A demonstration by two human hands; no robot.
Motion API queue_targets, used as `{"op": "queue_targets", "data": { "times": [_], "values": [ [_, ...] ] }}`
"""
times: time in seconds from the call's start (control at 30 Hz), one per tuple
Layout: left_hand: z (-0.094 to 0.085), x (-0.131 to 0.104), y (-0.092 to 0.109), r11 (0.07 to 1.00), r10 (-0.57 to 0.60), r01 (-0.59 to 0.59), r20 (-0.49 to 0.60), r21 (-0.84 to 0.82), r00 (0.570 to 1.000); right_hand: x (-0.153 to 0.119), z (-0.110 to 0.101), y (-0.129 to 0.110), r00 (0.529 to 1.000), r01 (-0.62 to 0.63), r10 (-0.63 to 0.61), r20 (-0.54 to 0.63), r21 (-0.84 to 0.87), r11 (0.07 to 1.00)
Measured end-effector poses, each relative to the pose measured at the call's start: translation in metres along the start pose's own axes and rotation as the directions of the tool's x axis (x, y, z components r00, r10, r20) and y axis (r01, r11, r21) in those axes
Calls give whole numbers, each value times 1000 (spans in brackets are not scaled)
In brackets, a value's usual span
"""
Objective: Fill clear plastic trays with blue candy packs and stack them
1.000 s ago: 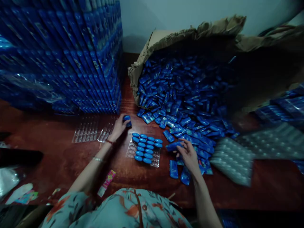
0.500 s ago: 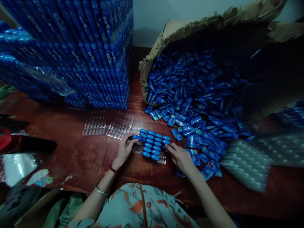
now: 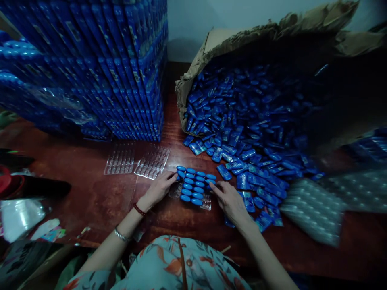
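- Pressing in from both sides is how this looks: the left hand and right hand flank a block of glossy blue, oval-ended plastic packets, which sits right between the two sets of fingers.
- Left fingers are bent in at the upper left packets, tips touching. Can't tell if they're really pinching one or just nudging it, the contact is partly hidden.
- Right fingers are curled against the right-hand column, again touching. Not a fist, but can't tell how tight, or whether anything's gripped.
- Under the packets, and peeking out just below the fingertips on both sides, there's a thin see-through plastic sheet with molded bumps.
- My guess on feel: each packet's light, smooth and kinda slippery, with a firm rounded end. I'd take it by the long sides, finger and thumb, not by the shiny top.
- The sheet's probably springy and easy to crease, so hold it flat by its rim. Squeeze unevenly and I bet the columns skid out of line.
- Beyond the right fingers, loose blue packets spill from a torn brown cardboard box. Two similar see-through bumpy sheets lie past the left fingers.
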State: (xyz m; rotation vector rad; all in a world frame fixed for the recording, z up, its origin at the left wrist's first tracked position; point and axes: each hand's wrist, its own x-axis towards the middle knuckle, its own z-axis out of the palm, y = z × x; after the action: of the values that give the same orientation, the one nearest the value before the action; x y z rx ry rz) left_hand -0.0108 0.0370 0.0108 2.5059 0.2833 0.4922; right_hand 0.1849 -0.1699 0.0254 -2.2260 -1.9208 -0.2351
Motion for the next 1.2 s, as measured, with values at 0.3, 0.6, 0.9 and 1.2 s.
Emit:
{"op": "queue_targets", "data": {
  "times": [0.3, 0.6, 0.9, 1.2],
  "values": [
    [0, -1, 3, 986, 17, -29, 75, 165, 997, 0, 1, -11, 988, -115, 127, -88, 127, 985],
    [13, 42, 18, 962, -208, 231, -154, 148, 966, 37, 12, -24, 911, -358, 404, -85, 323, 876],
    [36, 49, -1, 888, -402, 343, -158, -305, 902, 71, 27, -27, 895, -446, 422, 146, 328, 833],
    [36, 66, 2, 818, -516, 442, -129, -369, 847, 63, 30, -19, 937, -335, 337, 97, 534, 776]
  ]
}}
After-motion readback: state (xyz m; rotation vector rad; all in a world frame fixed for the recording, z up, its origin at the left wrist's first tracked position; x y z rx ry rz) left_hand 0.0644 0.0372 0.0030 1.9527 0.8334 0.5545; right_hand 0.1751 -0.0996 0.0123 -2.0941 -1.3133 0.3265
